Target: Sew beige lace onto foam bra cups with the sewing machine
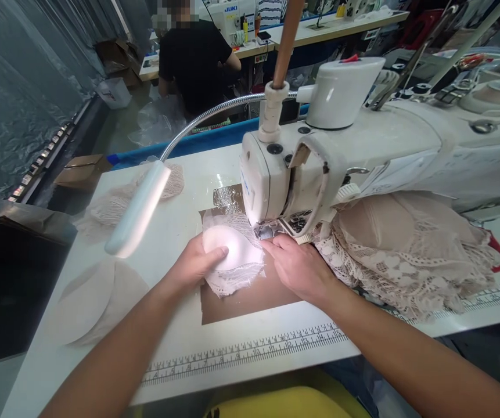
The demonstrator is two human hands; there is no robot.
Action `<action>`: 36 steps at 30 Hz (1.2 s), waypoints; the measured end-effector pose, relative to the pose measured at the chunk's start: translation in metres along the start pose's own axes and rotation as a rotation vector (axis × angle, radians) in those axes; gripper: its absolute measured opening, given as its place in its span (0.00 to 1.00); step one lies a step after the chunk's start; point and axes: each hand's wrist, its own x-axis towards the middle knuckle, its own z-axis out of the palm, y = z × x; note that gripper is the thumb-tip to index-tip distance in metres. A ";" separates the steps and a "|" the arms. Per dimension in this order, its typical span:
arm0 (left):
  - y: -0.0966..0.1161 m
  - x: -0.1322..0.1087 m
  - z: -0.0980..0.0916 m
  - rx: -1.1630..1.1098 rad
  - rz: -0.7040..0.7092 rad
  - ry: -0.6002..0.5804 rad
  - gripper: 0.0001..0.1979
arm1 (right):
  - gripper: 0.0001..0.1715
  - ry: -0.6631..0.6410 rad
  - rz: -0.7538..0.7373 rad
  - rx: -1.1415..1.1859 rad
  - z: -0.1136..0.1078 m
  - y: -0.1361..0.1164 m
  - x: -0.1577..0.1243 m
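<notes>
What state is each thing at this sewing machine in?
White round foam pad, on white lace piece, at presser foot.
Left hand, pinching the pad.
Right hand, flat, open, on lace.
White gooseneck lamp, lit.
Beige lace pile, heaped loosely.

Head-worn view, close, down over table point(180, 339)

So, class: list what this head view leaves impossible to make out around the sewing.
Head view:
- Needle: hidden behind the machine head.
- Fingers of the left hand: hidden by its own back, so its grip on the white pad is unclear.
- Lace pile: far part under the machine arm.
</notes>
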 end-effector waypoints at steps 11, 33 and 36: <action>-0.005 0.001 -0.002 0.001 0.069 0.008 0.22 | 0.22 -0.058 -0.021 -0.030 -0.004 -0.004 0.001; -0.013 0.003 -0.015 0.136 0.159 0.104 0.24 | 0.20 -0.211 -0.096 0.002 -0.006 -0.005 0.000; -0.010 0.001 -0.017 0.194 0.145 0.084 0.24 | 0.21 -0.188 -0.074 -0.025 -0.005 -0.005 -0.001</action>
